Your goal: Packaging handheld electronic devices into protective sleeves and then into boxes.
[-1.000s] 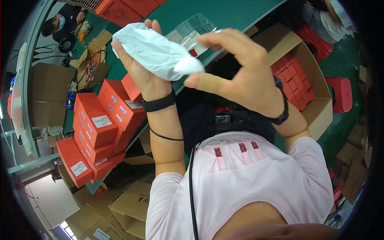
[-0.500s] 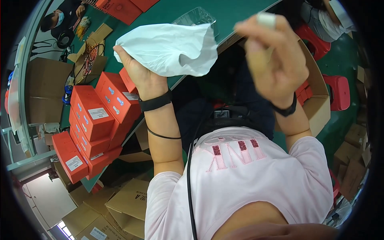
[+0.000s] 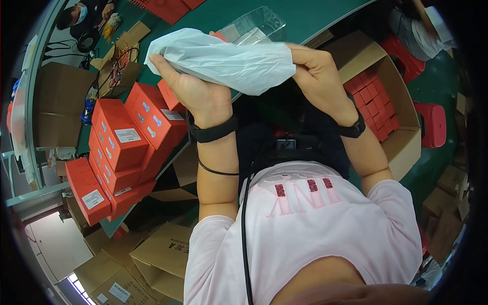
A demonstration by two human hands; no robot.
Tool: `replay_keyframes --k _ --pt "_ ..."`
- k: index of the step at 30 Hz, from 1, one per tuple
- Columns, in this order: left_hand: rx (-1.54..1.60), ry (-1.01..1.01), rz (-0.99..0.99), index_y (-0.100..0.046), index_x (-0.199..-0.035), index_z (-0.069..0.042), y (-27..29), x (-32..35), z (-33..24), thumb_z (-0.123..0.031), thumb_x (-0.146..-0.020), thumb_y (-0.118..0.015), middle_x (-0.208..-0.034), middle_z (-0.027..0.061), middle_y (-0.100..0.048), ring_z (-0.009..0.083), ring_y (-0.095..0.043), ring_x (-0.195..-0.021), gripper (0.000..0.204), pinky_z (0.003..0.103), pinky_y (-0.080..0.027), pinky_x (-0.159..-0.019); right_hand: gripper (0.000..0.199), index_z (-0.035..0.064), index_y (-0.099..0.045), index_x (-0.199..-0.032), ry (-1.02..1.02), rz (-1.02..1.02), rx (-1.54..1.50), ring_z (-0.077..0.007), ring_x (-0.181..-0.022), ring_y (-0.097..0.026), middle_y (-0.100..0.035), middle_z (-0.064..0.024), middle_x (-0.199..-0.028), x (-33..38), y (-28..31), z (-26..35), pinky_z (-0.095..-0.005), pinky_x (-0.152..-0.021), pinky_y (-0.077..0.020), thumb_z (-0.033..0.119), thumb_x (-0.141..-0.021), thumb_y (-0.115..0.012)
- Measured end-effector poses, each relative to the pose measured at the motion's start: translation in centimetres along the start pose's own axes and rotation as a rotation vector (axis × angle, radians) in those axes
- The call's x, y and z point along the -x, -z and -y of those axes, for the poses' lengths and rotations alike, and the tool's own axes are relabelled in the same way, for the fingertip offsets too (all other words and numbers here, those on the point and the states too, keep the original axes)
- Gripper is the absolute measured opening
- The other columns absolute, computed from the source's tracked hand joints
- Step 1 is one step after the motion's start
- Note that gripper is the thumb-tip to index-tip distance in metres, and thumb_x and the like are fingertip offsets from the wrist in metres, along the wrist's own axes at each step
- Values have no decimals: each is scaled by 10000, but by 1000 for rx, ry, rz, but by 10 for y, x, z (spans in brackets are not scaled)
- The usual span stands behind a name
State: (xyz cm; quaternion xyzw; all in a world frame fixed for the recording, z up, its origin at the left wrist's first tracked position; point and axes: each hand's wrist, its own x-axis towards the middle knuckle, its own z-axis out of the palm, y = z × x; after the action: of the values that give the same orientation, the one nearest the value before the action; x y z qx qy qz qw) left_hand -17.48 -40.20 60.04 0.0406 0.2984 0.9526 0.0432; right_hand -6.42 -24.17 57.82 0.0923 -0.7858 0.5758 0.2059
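Note:
A thin, whitish plastic bag (image 3: 218, 58) is stretched between my two hands over the green table's near edge. My left hand (image 3: 201, 96) grips its left end, thumb on top and the other fingers hidden beneath. At the bag's right end, my right hand (image 3: 323, 79) pinches the edge; its fingertips are partly covered by the bag. Whether anything is inside the bag I cannot tell. Just beyond it lies a clear plastic tray (image 3: 272, 23), with a bit of something red showing by the bag's far edge.
Red printed boxes (image 3: 109, 147) are stacked at the left table edge. On the right stands an open carton (image 3: 404, 150) holding small red boxes (image 3: 373, 101). Red stools (image 3: 432, 122) stand beyond it. Brown cartons (image 3: 162, 249) sit lower left. A masked person (image 3: 91, 23) is at the far left.
My right hand, raised and apart from the bag before, has come down and taken its right end. The bag is now drawn out lengthwise, its opening no longer showing.

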Motion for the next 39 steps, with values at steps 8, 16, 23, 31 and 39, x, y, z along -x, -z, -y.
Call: replay_keyframes --k 8,16,23,31,39 --pt "-44 10 56 -572 -1188 -87 -6 9 4 -536 -1056 -418 -1128 70 -644 249 -633 -1031 493 430 -523 -965 279 -9 -698 -1148 -141 -12 -230 -70 -779 -641 -719 -22 -944 -2 -18 -2 -232 -684 -528 132 -907 -717" --pt "-291 -59 62 -583 -1247 -27 -7 -12 -18 -435 -1097 -345 -1205 120 -661 300 -653 -1074 496 453 -523 -972 398 9 -656 -1242 -436 109 -407 -42 -665 -563 -674 -9 -868 -5 -14 21 -212 -576 -467 136 -872 -727" --pt "-248 129 -17 -451 -1407 16 32 -42 -33 -489 -1093 -253 -1419 201 -528 387 -514 -1294 627 521 -437 -1085 390 -39 -644 -1251 -571 172 -558 -73 -613 -575 -658 -38 -839 3 -8 35 -216 -524 -468 175 -926 -615" --pt "-254 268 75 -514 -1345 -35 4 31 -5 -497 -1020 -524 -1269 69 -622 208 -596 -1170 565 425 -447 -1038 400 -64 -632 -1249 -505 111 -455 -86 -608 -588 -666 -59 -842 6 -8 31 -224 -526 -481 195 -946 -599" --pt "229 652 384 -481 -1404 16 31 -28 -31 -335 -1039 -468 -1384 227 -566 428 -547 -1258 506 618 -400 -1098 474 -58 -578 -1337 -567 127 -568 -92 -622 -597 -708 -112 -922 11 -16 40 -232 -544 -499 218 -952 -578"
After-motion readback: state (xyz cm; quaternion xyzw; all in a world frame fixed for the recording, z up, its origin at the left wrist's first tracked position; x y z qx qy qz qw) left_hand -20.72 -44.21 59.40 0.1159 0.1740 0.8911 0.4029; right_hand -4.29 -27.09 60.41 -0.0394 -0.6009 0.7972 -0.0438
